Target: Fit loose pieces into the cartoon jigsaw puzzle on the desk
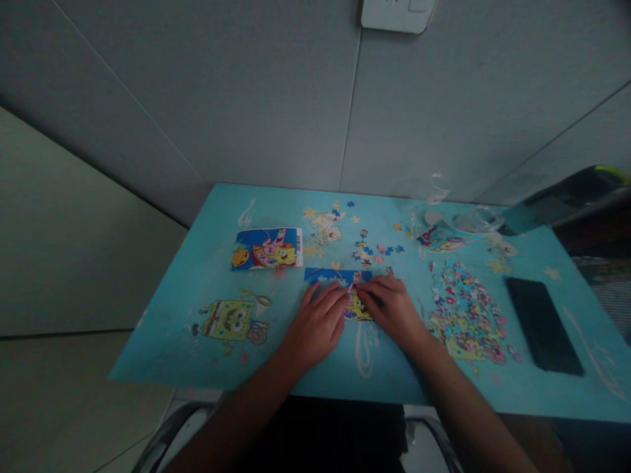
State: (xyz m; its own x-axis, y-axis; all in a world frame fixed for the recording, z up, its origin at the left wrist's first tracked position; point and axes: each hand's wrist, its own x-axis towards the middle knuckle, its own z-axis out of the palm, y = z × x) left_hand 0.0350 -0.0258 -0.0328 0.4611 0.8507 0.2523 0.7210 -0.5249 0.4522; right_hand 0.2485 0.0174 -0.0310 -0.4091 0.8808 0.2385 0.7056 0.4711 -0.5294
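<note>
Between my hands lies a partly assembled jigsaw puzzle (361,314) with a blue top edge and a yellow cartoon figure lower down. My left hand (318,322) rests over its left part, palm down, fingers stretched out towards the middle and covering some of it. The fingertips of my right hand (392,302) are pinched together at the puzzle's upper middle, on a small jigsaw piece that they mostly hide. Up and to the left lies a picture card (271,249) showing cartoon figures on blue. Several loose jigsaw pieces (367,253) are scattered just beyond the puzzle.
A large pile of mixed jigsaw pieces (466,305) spreads to the right of my right hand. Beyond it sit clear plastic containers (476,220) and a dark bottle (562,197). A black phone (545,325) lies at the right. The blue cartoon-printed table (167,328) meets a grey wall (276,98).
</note>
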